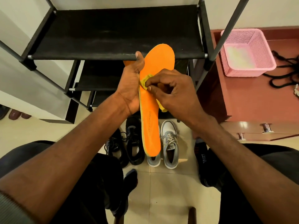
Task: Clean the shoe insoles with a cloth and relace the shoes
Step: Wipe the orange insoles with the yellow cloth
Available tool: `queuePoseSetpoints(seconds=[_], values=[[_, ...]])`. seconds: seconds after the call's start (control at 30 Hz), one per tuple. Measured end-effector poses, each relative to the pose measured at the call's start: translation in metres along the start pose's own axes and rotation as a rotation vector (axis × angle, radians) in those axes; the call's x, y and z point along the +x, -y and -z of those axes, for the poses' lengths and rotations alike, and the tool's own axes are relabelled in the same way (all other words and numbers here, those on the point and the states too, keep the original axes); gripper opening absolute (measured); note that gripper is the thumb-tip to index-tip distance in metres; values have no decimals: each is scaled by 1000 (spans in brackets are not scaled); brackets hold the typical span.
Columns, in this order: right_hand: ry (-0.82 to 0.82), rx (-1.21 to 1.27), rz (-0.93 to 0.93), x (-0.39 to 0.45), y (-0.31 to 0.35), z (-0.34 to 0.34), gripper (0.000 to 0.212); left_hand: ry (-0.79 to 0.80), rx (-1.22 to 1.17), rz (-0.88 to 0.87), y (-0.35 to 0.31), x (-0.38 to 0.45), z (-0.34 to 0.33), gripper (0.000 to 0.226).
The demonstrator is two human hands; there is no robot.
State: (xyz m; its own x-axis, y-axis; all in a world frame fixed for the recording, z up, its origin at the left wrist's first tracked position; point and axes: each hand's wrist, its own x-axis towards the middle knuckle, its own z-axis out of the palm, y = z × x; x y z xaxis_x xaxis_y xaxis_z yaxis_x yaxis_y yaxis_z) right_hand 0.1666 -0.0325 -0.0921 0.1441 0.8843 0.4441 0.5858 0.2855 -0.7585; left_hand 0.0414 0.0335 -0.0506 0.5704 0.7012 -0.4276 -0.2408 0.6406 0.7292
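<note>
Left hand (131, 88) grips the orange insole (153, 101) steady; right hand (169, 92) pinches the yellow cloth (144, 81). I'd wipe heel-to-toe, firm even pressure.

Orange insole (151, 113) held upright, yellow cloth (144, 81) pressed mid-insole

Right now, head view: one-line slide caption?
Left hand holds orange insole upright while right hand wipes it with yellow cloth.
</note>
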Motion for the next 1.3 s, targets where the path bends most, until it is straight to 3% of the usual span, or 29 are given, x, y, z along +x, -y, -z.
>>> queuePoseSetpoints(seconds=[0.2, 0.27, 0.33, 0.5, 0.6, 0.67, 0.87, 1.03, 1.1, 1.3], values=[[-314, -276, -86, 12, -18, 17, 17, 67, 169, 39, 9, -6, -11, 60], [-389, -241, -148, 18, -26, 27, 17, 84, 194, 78, 13, -7, -13, 62], [-370, -182, -150, 19, -29, 30, 16, 70, 197, 82, 12, -8, -12, 60], [-82, -270, 67, 0, -6, 11, 13, 34, 139, 77, 6, -10, -9, 59], [-203, -328, -25, 8, -20, 19, 17, 17, 178, 59, 7, -8, -10, 56], [-274, -245, -121, 16, -32, 29, 21, 9, 200, 61, 6, -7, -10, 54], [-207, -70, -184, 17, -32, 34, 19, -24, 202, 69, 3, 1, -3, 59], [-254, 603, -552, 26, -27, 47, 14, -35, 154, 74, 1, 6, 6, 60], [-233, 767, -654, 25, -27, 52, 16, -23, 183, 36, 0, 5, 6, 49], [-135, 901, -688, 19, -24, 56, 25, 17, 408, -93, 1, 2, -6, 32]])
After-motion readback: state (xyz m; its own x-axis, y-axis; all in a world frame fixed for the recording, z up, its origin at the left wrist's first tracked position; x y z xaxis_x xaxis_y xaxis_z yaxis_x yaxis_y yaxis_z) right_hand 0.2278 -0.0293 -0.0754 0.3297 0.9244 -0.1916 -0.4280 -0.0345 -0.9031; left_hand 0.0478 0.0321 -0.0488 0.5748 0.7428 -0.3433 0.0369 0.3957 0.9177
